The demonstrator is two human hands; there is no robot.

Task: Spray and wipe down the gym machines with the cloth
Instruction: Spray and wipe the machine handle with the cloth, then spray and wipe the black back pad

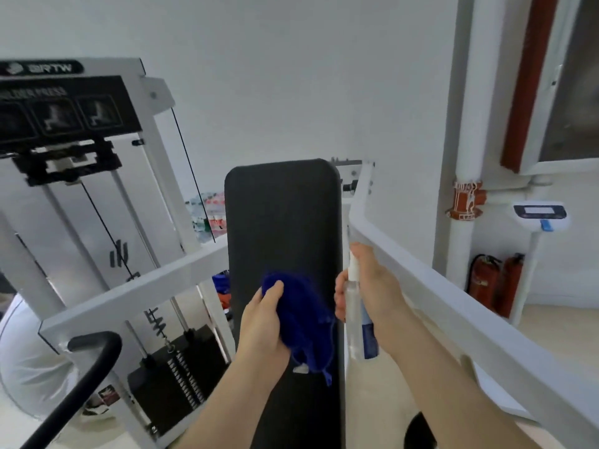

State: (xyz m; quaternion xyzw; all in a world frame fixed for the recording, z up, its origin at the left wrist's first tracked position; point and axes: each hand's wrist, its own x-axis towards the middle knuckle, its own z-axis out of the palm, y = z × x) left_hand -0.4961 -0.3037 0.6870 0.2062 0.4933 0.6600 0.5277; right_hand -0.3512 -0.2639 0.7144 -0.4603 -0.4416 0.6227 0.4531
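Observation:
A black padded backrest (pixel 282 218) of a white shoulder press machine stands upright at the centre. My left hand (pixel 262 322) grips a bunched dark blue cloth (pixel 304 315) pressed against the lower part of the pad. My right hand (pixel 369 286) holds a clear spray bottle (pixel 355 322) with a white nozzle and blue label, just right of the pad's edge, thumb on top of the nozzle.
The machine's white arms (pixel 453 306) slant across both sides of the pad. A weight stack (pixel 181 374) with cables sits at lower left, a black curved handle (pixel 84 361) nearer me. Red fire extinguishers (pixel 496 283) and a scale (pixel 541 215) stand at the right wall.

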